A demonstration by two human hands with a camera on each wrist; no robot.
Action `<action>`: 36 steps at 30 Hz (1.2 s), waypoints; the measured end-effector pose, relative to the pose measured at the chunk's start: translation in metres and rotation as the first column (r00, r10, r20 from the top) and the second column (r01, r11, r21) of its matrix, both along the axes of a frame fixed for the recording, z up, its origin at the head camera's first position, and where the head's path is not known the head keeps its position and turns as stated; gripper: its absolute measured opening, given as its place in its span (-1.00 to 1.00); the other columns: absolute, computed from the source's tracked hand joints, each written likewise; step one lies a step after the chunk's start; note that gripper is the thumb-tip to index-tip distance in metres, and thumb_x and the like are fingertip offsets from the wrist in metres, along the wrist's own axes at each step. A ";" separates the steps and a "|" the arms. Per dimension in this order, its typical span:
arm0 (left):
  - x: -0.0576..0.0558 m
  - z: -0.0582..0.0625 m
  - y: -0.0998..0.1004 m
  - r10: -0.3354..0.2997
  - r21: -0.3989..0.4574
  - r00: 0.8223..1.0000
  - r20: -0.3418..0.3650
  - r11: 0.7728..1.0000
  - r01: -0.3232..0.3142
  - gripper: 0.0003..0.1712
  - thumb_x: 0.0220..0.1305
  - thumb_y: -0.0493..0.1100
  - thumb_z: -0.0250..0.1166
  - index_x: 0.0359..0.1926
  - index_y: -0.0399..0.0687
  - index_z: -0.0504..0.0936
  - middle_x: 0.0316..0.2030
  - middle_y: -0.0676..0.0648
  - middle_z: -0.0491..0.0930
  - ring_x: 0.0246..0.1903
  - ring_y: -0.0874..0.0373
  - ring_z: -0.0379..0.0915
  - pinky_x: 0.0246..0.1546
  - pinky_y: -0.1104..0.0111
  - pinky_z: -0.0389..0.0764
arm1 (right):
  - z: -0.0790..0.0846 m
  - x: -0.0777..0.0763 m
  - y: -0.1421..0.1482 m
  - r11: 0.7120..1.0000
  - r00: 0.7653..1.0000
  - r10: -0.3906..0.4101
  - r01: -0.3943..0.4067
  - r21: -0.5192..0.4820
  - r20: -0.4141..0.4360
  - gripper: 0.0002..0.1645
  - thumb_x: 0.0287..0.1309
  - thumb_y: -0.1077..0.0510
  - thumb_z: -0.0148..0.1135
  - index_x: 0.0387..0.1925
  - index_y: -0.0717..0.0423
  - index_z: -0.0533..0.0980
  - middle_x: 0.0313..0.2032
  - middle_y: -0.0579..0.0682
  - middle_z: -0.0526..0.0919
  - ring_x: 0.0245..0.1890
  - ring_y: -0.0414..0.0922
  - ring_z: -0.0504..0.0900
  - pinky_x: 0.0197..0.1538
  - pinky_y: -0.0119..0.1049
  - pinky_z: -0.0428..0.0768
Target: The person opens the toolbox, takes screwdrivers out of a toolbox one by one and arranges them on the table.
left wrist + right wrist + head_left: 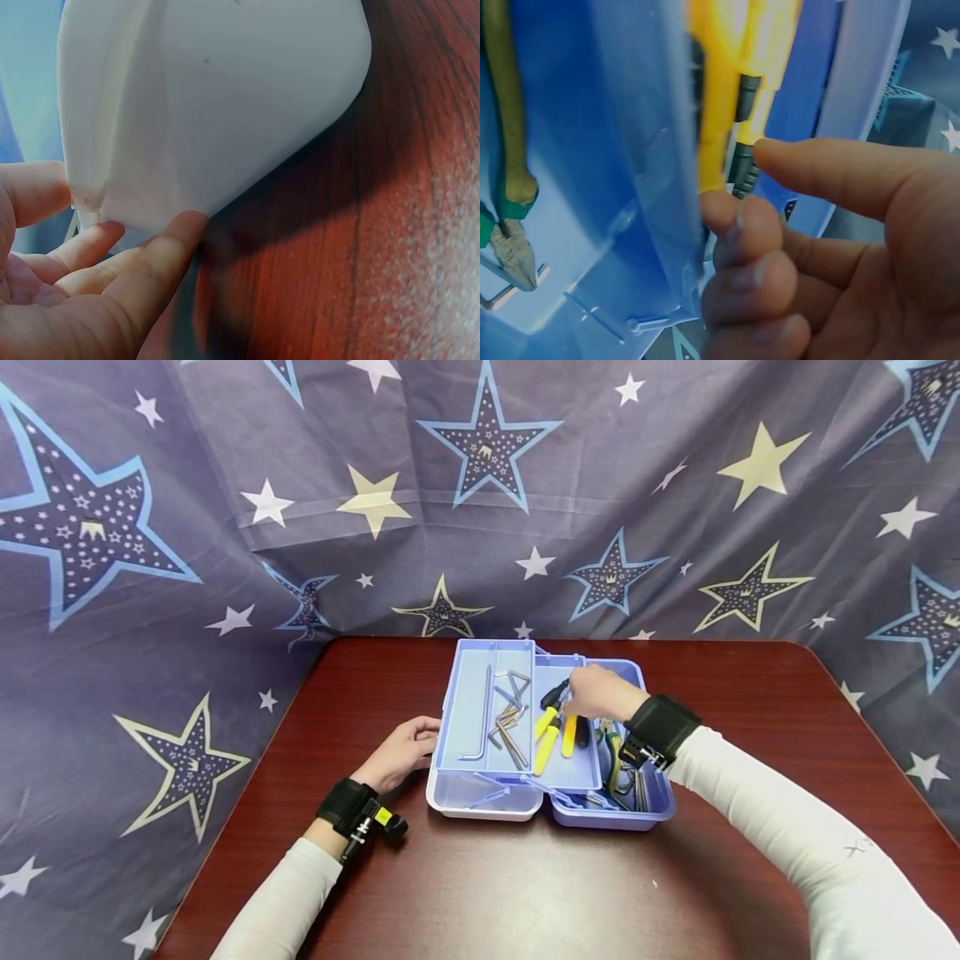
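Note:
My right hand [598, 693] reaches into the tray [558, 668] on the right of an opened blue toolbox [648, 814]. Its thumb and curled fingers pinch a yellow-handled tool [714, 135], whose far end the fingers hide. More yellow-and-black handles [546, 752] lie in that tray beside the hand. At the box's left side, my left hand [405, 747] rests its fingers on the white lid [225, 97], fingertips [191, 217] near the lid's lower edge and thumb at the rim.
In the left tray [468, 693] lie a long hex key [486, 710] and several smaller ones [512, 727]. Pliers with green-and-yellow handles [514, 135] lie in the box's deep right part among other metal tools. Dark red table [480, 877]; star-patterned cloth [480, 552] hangs behind.

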State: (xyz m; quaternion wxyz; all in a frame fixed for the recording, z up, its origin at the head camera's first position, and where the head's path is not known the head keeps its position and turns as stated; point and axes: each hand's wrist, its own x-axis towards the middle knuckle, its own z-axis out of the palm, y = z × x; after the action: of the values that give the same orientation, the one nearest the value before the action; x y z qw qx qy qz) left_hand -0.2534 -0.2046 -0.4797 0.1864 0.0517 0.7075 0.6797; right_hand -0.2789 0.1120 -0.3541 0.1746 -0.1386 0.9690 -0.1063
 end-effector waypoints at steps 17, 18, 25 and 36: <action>0.000 -0.003 0.001 0.003 0.009 1.000 -0.002 1.000 -0.003 -0.56 0.34 -0.33 0.10 0.19 -0.41 0.26 -0.08 -0.18 0.56 -0.16 0.17 0.55 -0.11 0.22 0.60 | -0.017 -0.001 -0.013 0.990 0.991 -0.078 0.090 0.112 -0.108 -0.68 0.09 -0.04 0.27 -0.35 0.16 0.57 -0.41 0.07 0.54 -0.42 0.00 0.53 -0.38 -0.11 0.51; 0.000 -0.003 0.001 0.002 0.009 1.000 -0.004 1.000 -0.002 -0.56 0.34 -0.33 0.09 0.19 -0.41 0.26 -0.08 -0.18 0.56 -0.16 0.17 0.55 -0.10 0.22 0.60 | -0.018 -0.002 -0.013 0.988 0.991 -0.088 0.100 0.114 -0.102 -0.67 0.09 -0.06 0.27 -0.35 0.16 0.57 -0.41 0.08 0.53 -0.41 0.01 0.53 -0.37 -0.10 0.52; 0.000 -0.003 0.002 0.007 0.002 1.000 0.002 1.000 -0.007 -0.57 0.34 -0.34 0.09 0.19 -0.40 0.27 -0.07 -0.19 0.56 -0.15 0.16 0.55 -0.10 0.22 0.60 | -0.016 -0.004 -0.009 0.993 0.992 -0.108 0.110 0.034 -0.061 -0.65 0.05 -0.05 0.29 -0.33 0.17 0.60 -0.55 0.03 0.51 -0.44 -0.03 0.54 -0.41 -0.23 0.49; -0.001 -0.001 -0.001 -0.003 -0.006 1.000 -0.006 1.000 0.003 -0.54 0.36 -0.30 0.11 0.20 -0.41 0.26 -0.05 -0.20 0.55 -0.14 0.18 0.55 -0.10 0.24 0.60 | 0.017 -0.003 0.026 0.993 0.986 -0.120 0.119 -0.019 -0.114 -0.59 0.10 -0.06 0.26 -0.33 0.26 0.53 -0.51 0.07 0.44 -0.47 0.00 0.52 -0.43 -0.24 0.46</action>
State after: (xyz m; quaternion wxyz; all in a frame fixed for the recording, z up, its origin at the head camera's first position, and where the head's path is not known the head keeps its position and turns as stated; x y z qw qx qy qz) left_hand -0.2542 -0.2056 -0.4809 0.1853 0.0541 0.7099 0.6773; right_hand -0.2820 0.1375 -0.3371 0.1109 -0.0873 0.9834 -0.1143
